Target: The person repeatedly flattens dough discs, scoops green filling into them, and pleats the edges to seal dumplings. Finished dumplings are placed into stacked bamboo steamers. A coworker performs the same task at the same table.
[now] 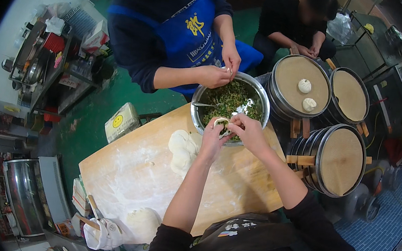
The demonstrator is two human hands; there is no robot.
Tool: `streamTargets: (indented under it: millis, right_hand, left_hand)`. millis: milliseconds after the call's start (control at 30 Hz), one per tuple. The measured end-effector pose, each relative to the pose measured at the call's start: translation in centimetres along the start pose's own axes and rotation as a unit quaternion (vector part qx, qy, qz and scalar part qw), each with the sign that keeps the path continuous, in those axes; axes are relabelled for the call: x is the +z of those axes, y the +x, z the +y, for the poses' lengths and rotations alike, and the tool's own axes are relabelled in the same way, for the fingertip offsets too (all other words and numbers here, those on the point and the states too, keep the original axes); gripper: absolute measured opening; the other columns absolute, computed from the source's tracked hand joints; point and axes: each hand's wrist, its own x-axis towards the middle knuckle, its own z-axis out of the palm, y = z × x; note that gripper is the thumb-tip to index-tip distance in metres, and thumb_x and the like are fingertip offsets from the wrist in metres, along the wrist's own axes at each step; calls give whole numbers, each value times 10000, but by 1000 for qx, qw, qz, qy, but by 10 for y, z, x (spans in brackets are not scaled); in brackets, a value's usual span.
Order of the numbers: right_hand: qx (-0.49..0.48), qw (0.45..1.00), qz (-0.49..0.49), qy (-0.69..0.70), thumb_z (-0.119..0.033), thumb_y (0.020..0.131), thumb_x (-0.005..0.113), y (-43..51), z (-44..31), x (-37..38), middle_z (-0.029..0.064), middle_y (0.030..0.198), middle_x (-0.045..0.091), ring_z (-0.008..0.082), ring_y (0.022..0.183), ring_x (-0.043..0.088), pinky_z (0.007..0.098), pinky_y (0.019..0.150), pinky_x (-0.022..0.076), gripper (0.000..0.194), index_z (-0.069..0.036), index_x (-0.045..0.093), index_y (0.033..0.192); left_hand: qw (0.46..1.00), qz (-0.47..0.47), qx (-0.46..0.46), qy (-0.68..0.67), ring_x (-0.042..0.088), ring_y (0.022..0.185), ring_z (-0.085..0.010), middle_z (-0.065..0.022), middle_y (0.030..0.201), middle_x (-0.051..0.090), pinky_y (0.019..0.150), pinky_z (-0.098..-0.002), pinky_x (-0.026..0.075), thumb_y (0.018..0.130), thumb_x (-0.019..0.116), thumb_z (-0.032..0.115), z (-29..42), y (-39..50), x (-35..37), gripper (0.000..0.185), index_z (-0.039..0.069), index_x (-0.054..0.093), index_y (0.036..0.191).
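Note:
My left hand [214, 142] cradles a filled bun wrapper [222, 121], with green filling showing in its opening. On the right side of the same wrapper, the fingers of my right hand [247, 131] pinch the dough edge. Both hands are over the near rim of a steel bowl [195, 119]. Chopped green filling [230, 95] lies in the bowl, and a metal spoon [204, 105] rests at its left. Flattened dough rounds [183, 154] overlap on the floured wooden board [132, 171], left of my forearm. A larger dough lump [143, 222] sits near the board's front.
Two pleated buns [304, 86] sit on a lined steamer tray [290, 66]. More steamers [340, 160] are stacked at the right. Across the bowl, a co-worker in a blue apron [199, 29] works with both hands. Another person [293, 19] sits behind. A flour bag [103, 233] stands front left.

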Motion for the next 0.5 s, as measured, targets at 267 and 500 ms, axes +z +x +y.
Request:
streamTargets:
  millis: [267, 500]
  right_hand:
    - [6, 1000, -22, -22, -136, 790, 675, 4, 6, -4, 76, 674, 625, 120, 606, 584, 259, 580, 464, 195, 15, 620, 900]
    - [57, 996, -20, 67, -131, 812, 666, 8, -1, -9, 39, 652, 611, 71, 591, 558, 217, 541, 434, 147, 6, 611, 824]
  left_hand:
    - [998, -48, -29, 15, 554, 1023, -230, -126, 1078, 544, 897, -408, 494, 905, 387, 82, 9, 6, -10, 225, 12, 514, 1077]
    - [994, -96, -35, 43, 568, 997, -222, -117, 1079, 573, 882, -404, 482, 935, 382, 157, 15, 13, -11, 281, 6, 508, 1136]
